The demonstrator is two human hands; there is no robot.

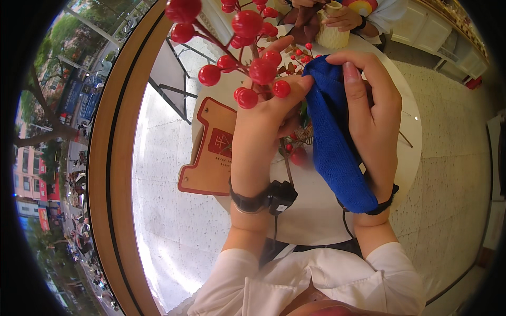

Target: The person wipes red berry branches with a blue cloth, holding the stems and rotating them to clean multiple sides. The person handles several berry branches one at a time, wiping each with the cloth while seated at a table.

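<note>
My left hand (257, 126) grips the brown stem of an artificial branch with glossy red berries (263, 71). The berries rise above and in front of that hand and hide part of its fingers. Its thumb tip meets the edge of a blue cloth (332, 138). My right hand (375, 110) pinches the top of this cloth between thumb and fingers, and the rest hangs down toward my right wrist. The stem's lower end shows beneath my left hand. Black straps circle both wrists, with a small black device on the left one.
A round white table (312, 205) lies under my hands. At its left is a wooden board with a red rim (207, 146), bearing writing. More berry sprigs (302, 57) lie beyond my hands. Across the table, a person's hands hold a brown cloth (302, 23) and a cream vase (334, 35).
</note>
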